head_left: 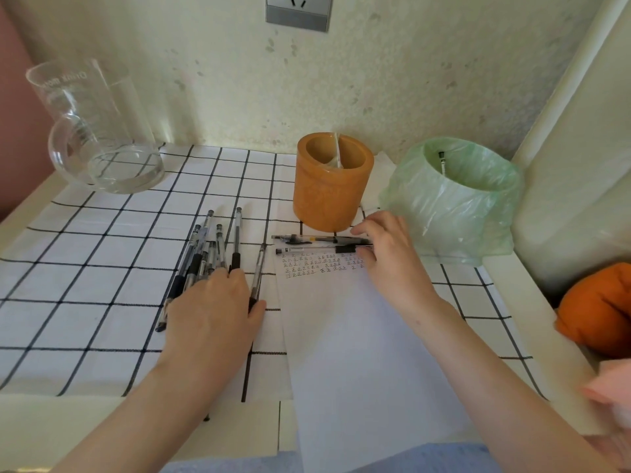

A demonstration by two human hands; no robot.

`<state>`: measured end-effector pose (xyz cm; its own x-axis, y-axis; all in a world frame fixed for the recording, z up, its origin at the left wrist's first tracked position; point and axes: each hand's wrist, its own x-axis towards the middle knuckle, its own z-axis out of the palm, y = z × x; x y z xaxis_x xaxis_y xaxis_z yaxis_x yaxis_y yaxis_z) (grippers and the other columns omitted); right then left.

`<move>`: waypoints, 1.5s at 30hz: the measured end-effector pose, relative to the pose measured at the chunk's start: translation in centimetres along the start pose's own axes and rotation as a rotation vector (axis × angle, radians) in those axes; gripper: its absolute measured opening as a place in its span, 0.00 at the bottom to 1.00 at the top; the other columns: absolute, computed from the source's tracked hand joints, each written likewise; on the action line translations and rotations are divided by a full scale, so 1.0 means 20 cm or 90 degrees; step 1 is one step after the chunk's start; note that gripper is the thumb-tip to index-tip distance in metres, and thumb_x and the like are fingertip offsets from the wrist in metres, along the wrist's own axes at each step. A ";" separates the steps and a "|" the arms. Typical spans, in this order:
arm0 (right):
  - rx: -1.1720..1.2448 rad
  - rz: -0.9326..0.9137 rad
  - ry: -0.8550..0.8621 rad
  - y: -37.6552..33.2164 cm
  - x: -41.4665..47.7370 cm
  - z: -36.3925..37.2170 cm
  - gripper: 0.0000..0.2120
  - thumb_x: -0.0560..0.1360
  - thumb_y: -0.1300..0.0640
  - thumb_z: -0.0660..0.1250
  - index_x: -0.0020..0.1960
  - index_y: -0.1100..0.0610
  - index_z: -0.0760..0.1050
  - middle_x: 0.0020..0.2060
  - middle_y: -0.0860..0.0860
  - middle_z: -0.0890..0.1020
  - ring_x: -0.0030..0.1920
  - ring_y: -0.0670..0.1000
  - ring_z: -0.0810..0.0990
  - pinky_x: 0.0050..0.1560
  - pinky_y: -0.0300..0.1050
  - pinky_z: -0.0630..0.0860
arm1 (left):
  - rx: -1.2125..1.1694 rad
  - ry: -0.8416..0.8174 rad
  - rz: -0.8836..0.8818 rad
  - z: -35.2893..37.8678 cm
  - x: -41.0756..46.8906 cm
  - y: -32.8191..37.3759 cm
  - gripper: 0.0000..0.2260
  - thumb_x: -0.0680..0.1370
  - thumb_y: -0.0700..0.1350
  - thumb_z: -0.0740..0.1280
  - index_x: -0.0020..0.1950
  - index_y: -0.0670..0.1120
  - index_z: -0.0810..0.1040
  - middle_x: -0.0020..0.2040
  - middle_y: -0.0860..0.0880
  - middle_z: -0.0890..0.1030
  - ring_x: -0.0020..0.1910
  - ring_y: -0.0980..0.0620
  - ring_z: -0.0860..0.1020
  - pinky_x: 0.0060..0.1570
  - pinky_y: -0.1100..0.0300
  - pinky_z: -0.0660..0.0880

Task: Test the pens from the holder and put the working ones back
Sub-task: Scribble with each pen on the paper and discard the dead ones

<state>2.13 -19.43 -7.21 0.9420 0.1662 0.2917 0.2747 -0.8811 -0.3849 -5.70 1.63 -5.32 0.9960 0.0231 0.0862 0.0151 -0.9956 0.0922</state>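
Note:
An orange cylindrical pen holder [329,191] stands at the back of the checked cloth, with no pens showing above its rim. A white sheet of paper [351,336] with rows of small test marks near its top lies in front of it. Several black pens [208,257] lie in a loose bundle left of the paper. My left hand [213,315] rests flat on their near ends, fingers spread. Two more pens [317,244] lie crosswise at the paper's top edge. My right hand [389,254] touches their right ends with its fingertips; no grip is visible.
A small bin lined with a green plastic bag [454,203] stands right of the holder, a pen inside. A clear glass pitcher [99,131] stands at the back left. An orange cloth [597,308] lies at the right edge. A wall socket [298,11] is above.

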 end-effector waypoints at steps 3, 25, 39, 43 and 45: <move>-0.018 0.020 0.085 -0.01 0.00 0.00 0.09 0.72 0.66 0.69 0.51 0.60 0.78 0.52 0.54 0.74 0.56 0.53 0.72 0.52 0.41 0.69 | -0.042 0.014 -0.008 0.00 0.00 0.00 0.11 0.78 0.56 0.56 0.49 0.49 0.70 0.45 0.54 0.72 0.39 0.56 0.70 0.36 0.63 0.68; 0.747 0.107 -0.169 -0.27 -0.19 -0.16 0.04 0.74 0.61 0.67 0.47 0.58 0.80 0.28 0.51 0.77 0.29 0.51 0.72 0.27 0.38 0.68 | -0.603 -0.069 0.096 -0.09 -0.05 0.17 0.06 0.79 0.48 0.59 0.46 0.51 0.75 0.30 0.59 0.75 0.31 0.66 0.73 0.33 0.73 0.67; 0.813 0.090 -0.180 -0.22 -0.19 -0.21 0.06 0.72 0.59 0.68 0.37 0.52 0.80 0.27 0.54 0.77 0.23 0.50 0.71 0.24 0.39 0.67 | -0.678 -0.054 0.124 -0.12 -0.07 0.19 0.10 0.73 0.58 0.61 0.42 0.55 0.79 0.23 0.52 0.66 0.24 0.56 0.61 0.25 0.67 0.59; 0.845 0.167 -0.094 -0.17 -0.17 -0.23 0.05 0.71 0.61 0.68 0.37 0.56 0.76 0.25 0.53 0.75 0.22 0.50 0.70 0.23 0.38 0.65 | -0.653 -0.089 0.089 -0.08 -0.06 0.17 0.06 0.75 0.54 0.63 0.49 0.55 0.76 0.25 0.55 0.66 0.25 0.57 0.64 0.26 0.69 0.63; 0.859 0.232 -0.029 -0.12 -0.15 -0.25 0.06 0.73 0.62 0.68 0.38 0.57 0.74 0.24 0.52 0.74 0.23 0.51 0.72 0.22 0.38 0.65 | -0.646 -0.113 0.069 -0.05 -0.05 0.16 0.06 0.79 0.47 0.59 0.52 0.54 0.74 0.26 0.56 0.66 0.26 0.59 0.65 0.27 0.70 0.63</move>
<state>-2.27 -19.94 -2.69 0.9979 0.0602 -0.0244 -0.0370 0.2186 -0.9751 -6.75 -1.55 -4.21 0.9875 -0.1576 0.0040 -0.0747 -0.4454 0.8922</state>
